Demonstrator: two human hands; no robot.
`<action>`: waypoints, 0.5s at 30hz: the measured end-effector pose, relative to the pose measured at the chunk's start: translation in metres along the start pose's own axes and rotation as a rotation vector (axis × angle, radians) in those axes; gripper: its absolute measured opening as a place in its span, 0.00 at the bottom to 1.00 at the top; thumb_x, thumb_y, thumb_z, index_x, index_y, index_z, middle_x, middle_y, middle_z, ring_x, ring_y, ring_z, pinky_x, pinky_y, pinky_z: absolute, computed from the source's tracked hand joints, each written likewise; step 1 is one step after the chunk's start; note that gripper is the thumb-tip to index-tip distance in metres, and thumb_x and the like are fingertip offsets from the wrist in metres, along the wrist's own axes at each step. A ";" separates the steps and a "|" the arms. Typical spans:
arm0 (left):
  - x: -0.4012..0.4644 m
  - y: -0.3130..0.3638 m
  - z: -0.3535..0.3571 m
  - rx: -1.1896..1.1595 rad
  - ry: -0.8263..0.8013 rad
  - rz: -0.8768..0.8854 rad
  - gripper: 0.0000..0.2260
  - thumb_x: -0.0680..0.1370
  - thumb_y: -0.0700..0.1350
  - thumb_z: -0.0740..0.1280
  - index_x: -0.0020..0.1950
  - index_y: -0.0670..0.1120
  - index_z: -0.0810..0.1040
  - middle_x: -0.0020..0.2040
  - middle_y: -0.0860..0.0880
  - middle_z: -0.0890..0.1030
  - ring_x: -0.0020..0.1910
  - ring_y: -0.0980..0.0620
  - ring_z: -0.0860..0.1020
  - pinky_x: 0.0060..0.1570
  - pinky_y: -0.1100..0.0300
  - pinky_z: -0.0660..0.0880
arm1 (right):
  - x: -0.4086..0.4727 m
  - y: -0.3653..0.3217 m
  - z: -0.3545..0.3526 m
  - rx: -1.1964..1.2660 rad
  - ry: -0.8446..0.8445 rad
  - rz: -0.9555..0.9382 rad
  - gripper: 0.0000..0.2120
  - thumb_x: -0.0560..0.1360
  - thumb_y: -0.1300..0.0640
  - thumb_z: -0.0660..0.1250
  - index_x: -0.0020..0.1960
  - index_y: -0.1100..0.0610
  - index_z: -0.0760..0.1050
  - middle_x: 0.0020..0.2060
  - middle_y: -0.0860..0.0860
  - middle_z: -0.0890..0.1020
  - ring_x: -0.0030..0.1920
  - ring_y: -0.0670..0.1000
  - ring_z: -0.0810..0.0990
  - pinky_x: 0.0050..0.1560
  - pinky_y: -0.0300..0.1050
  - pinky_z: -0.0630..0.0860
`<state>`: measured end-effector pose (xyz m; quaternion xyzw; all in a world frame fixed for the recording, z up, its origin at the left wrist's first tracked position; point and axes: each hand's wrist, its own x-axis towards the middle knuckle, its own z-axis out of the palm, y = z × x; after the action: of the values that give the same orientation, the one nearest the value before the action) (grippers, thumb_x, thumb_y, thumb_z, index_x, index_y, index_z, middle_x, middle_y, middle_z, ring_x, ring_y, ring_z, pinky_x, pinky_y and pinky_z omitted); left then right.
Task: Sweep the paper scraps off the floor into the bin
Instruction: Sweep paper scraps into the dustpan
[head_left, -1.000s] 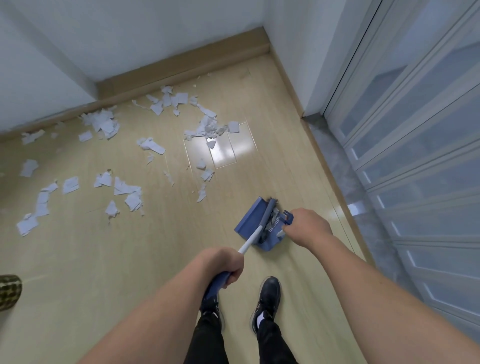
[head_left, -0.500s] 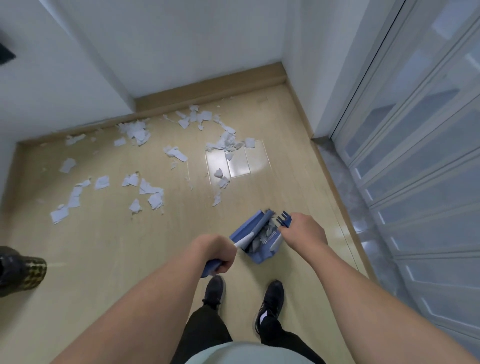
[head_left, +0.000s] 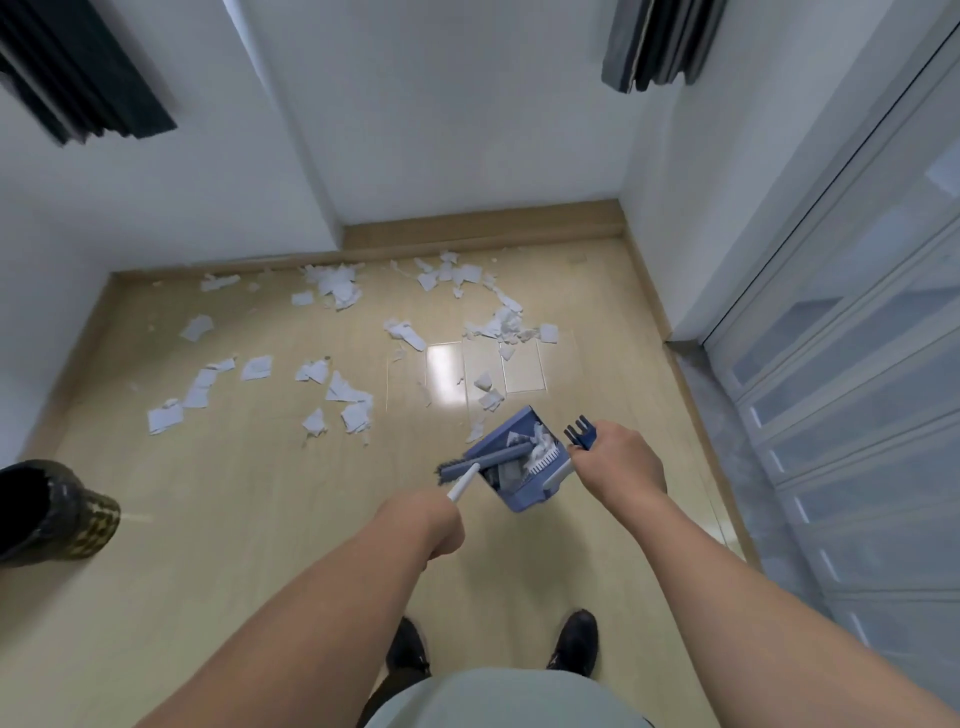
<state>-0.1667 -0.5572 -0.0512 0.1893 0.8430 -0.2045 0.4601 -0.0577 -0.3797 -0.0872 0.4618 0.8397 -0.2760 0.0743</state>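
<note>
Paper scraps (head_left: 343, 389) lie beyond both hands (head_left: 618, 462), some inside the dustpan (head_left: 514, 467).

Take the wooden skirting board (head_left: 483, 228) as your landmark. It runs along the foot of the white wall (head_left: 441, 104) at the far edge of the pale wood floor (head_left: 208, 519). Right of its far corner you see a sliding door with frosted panes (head_left: 857, 364), standing on a grey stone threshold (head_left: 696, 364). High above the board hang two dark pleated curtains: one at upper left (head_left: 78, 67), one at upper right (head_left: 660, 41). Well in front of the board, nearest you, a pair of black shoes (head_left: 574, 644) stands on the floor.
</note>
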 end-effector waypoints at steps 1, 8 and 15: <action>0.001 -0.014 0.000 -0.011 0.017 0.007 0.23 0.78 0.37 0.56 0.74 0.42 0.61 0.39 0.45 0.74 0.30 0.51 0.70 0.41 0.59 0.71 | -0.004 -0.014 0.004 -0.011 0.007 -0.010 0.09 0.77 0.48 0.63 0.47 0.52 0.77 0.41 0.52 0.81 0.40 0.56 0.79 0.36 0.43 0.72; 0.017 -0.114 -0.012 -0.076 0.048 0.035 0.21 0.78 0.39 0.55 0.71 0.43 0.66 0.37 0.46 0.71 0.40 0.48 0.75 0.43 0.59 0.72 | -0.033 -0.108 0.037 0.035 0.091 0.022 0.05 0.74 0.51 0.63 0.42 0.50 0.74 0.40 0.52 0.80 0.40 0.57 0.79 0.36 0.44 0.70; 0.017 -0.192 -0.040 -0.068 0.020 0.000 0.22 0.75 0.36 0.56 0.70 0.39 0.67 0.33 0.45 0.75 0.27 0.51 0.72 0.31 0.59 0.70 | -0.040 -0.190 0.063 0.168 0.184 0.080 0.06 0.75 0.52 0.63 0.45 0.55 0.74 0.40 0.52 0.78 0.40 0.58 0.77 0.38 0.44 0.69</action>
<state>-0.3006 -0.6961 -0.0130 0.1756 0.8541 -0.1738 0.4577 -0.1985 -0.5223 -0.0494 0.5229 0.7977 -0.2988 -0.0312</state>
